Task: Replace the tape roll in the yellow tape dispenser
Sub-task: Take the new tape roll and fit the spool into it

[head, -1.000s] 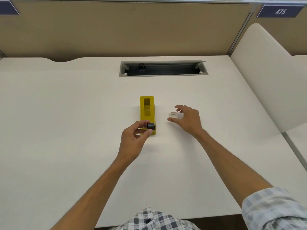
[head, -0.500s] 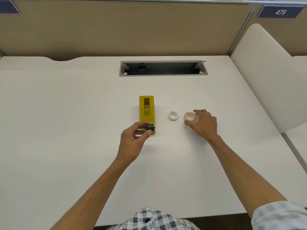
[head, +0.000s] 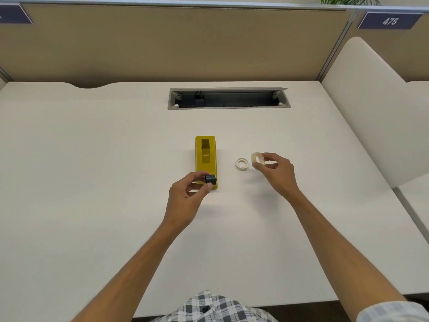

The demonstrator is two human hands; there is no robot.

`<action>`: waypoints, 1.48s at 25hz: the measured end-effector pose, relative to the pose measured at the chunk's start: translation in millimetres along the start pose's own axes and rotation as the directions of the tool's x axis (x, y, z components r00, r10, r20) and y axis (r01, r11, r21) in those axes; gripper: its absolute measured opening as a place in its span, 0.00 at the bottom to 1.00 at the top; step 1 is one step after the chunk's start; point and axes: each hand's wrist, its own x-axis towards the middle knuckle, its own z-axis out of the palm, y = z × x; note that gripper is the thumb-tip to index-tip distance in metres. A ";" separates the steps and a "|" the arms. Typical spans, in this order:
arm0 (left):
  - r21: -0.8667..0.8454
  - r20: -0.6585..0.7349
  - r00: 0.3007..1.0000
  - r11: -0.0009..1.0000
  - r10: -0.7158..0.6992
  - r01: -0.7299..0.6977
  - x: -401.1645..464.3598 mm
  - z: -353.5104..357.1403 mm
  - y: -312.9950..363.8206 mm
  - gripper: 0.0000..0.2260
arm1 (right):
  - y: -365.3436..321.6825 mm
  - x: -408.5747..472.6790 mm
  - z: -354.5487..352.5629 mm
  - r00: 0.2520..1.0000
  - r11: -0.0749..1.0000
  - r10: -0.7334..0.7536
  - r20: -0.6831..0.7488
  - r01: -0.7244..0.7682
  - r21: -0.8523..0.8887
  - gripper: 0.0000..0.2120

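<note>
The yellow tape dispenser (head: pixel 205 156) lies on the white desk (head: pixel 92 170) near its middle, with its roll bay showing no roll. My left hand (head: pixel 185 196) pinches the dark grey spool core (head: pixel 210 179) just over the dispenser's near end. A thin white ring, a spent tape core (head: pixel 242 163), lies flat on the desk right of the dispenser. My right hand (head: pixel 276 173) pinches a fuller tape roll (head: pixel 257 158), lifted off the desk and tilted on edge, just right of the ring.
A grey cable-tray opening (head: pixel 228 98) is set into the desk behind the dispenser. Tan partition panels (head: pixel 162 43) close off the back. A cream side panel (head: pixel 371 108) rises at the right edge of the desk.
My right hand left the white ring on the desk, moved right to the fuller tape roll, took hold of it and lifted it. My left hand stayed put with the spool core.
</note>
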 end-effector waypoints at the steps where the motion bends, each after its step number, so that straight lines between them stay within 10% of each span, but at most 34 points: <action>1: -0.007 0.001 1.000 1.000 0.004 -0.004 -0.4 0.2 0.7 0.11 | -5.1 -4.9 1.7 0.999 0.998 0.000 0.035 -0.003 0.070 0.17; 11: -0.023 0.010 0.999 0.999 0.047 -0.047 -2.6 3.9 6.6 0.11 | -35.3 -62.4 21.2 0.934 0.886 -0.086 0.348 -0.087 0.455 0.15; 37: -0.045 0.095 0.987 0.991 0.127 -0.123 -5.7 0.1 11.5 0.14 | -57.4 -79.2 30.3 0.871 0.874 -0.253 0.420 0.020 0.485 0.18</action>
